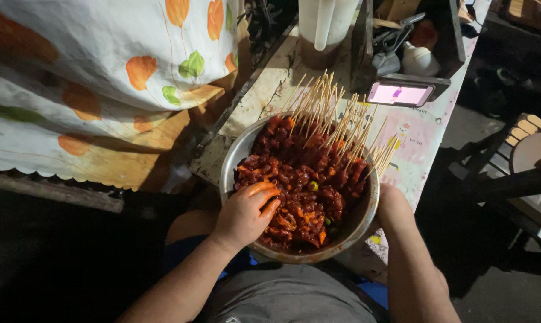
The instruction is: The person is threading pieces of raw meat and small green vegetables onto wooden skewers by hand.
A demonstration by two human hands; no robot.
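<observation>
left hand (246, 213), fingers loosely curled and slick with red sauce, presses into the near-left side of a mound of marinated meat pieces (303, 182) heaped in a round metal bowl (230, 167). right hand (392, 203) sits against the bowl's right rim, seemingly bracing it; whether its fingers are curled round the rim or lying flat cannot be told, as the rim hides them. the bowl rests at the near edge of a worn, stained desk (264, 96), partly over the person's lap. a bundle of bamboo skewers (336, 116) fans out from the far side of the bowl, blunt ends pointing toward the back of the desk. a phone with a lit pink screen (400, 94) lies further back toward the desk's right edge, beside a white plastic container (324, 21). a cloth printed with orange and green shapes (115, 78) covers something off the desk's left edge.

the meat looks soft, wet and slippery, likely to slide from a loose pinch, so single chunks are best gripped firmly between fingertips. the full bowl appears heavy and smooth-sided; it would be steadied most safely at its rolled rim. the skewers look light, stiff and sharp, and are best held by the bare upper shafts.
</observation>
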